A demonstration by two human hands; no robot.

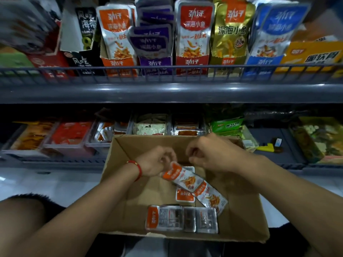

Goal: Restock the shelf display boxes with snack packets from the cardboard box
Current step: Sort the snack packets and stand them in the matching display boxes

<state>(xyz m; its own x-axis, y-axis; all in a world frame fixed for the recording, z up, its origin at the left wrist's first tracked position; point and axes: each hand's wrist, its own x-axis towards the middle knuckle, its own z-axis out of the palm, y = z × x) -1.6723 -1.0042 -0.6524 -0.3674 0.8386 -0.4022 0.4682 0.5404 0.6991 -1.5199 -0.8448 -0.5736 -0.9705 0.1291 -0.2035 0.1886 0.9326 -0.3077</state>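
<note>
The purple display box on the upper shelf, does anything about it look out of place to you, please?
Yes. In the purple display box, the purple packets sit tilted and fanned at different angles, the front ones leaning left, while the packets in the neighbouring orange box and red box stand straight.

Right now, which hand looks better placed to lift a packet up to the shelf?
Left hand: it already pinches an orange packet over the cardboard box. The right hand hovers beside, apparently holding nothing.
</note>
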